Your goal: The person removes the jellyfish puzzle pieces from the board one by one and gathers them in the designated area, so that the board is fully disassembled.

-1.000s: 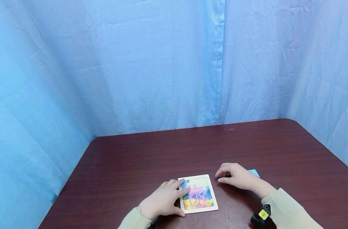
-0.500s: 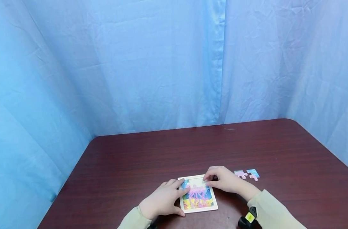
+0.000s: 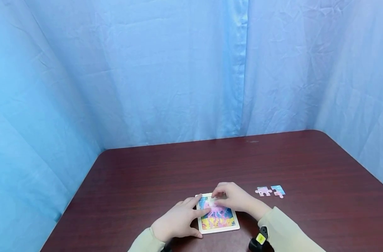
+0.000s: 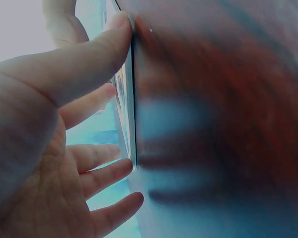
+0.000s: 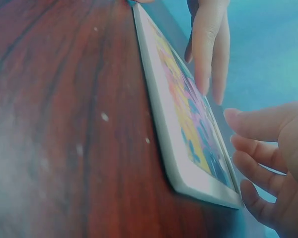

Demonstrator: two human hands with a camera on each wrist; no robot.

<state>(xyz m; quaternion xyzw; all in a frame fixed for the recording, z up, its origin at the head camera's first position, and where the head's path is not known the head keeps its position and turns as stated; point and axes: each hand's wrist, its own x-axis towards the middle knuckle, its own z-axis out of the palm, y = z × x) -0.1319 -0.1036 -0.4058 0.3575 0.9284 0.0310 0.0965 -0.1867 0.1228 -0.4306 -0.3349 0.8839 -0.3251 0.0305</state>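
A square jigsaw puzzle (image 3: 221,222) in a pale frame lies on the table, showing a pink sea creature over yellow and blue. My left hand (image 3: 180,218) rests spread on its left side; in the left wrist view the thumb (image 4: 116,29) lies at the frame's edge. Over the puzzle's upper part is my right hand (image 3: 234,197), fingers loosely bent and covering part of the picture. In the right wrist view its thumb (image 5: 251,124) stands apart from the fingers, and no piece shows between them. Two puzzle pieces, a pink one (image 3: 265,191) and a blue-and-pink one (image 3: 278,190), lie to the right.
The dark red-brown table (image 3: 166,171) extends beyond the puzzle, with rounded far corners. Light blue curtains (image 3: 179,70) hang at its back and sides. A black wrist device (image 3: 257,243) with a yellow label sits at the right sleeve.
My right hand has moved left from beside the loose pieces to over the puzzle's upper part, uncovering both pieces on the table. My left hand has stayed almost still.
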